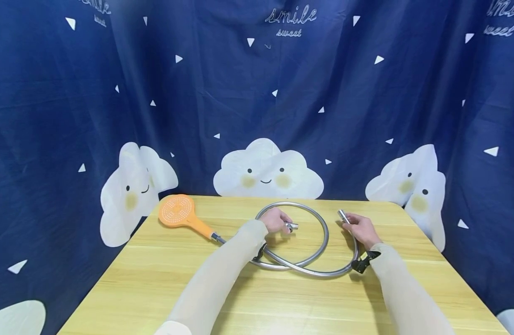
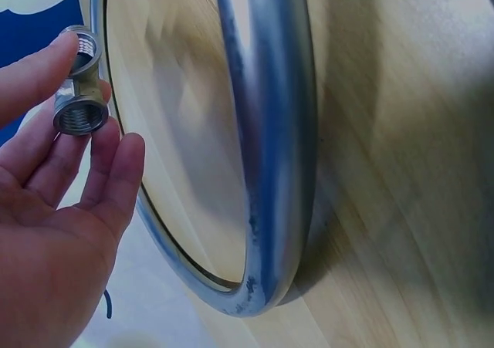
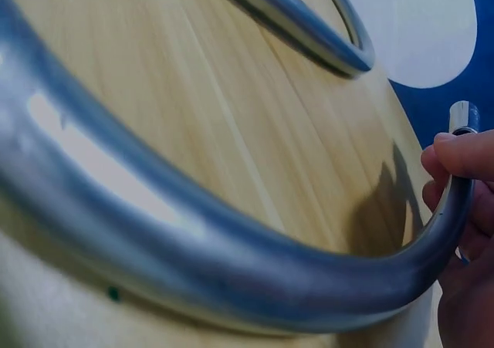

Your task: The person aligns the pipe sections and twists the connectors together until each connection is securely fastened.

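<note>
L hand (image 1: 274, 220) is pinching the metal fitting (image 2: 80, 93) mid-scene, R hand (image 1: 361, 230) is pinching the hose end (image 1: 343, 215) to its right; orange shower head (image 1: 177, 211) lies far left. IMO it's the line-up step; they're apart rn, so next move prob needs both brought together straight.

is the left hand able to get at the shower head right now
Probably not straight away: the left hand holds a metal fitting, which it would likely need to put down, though nothing covers the orange shower head.
</note>
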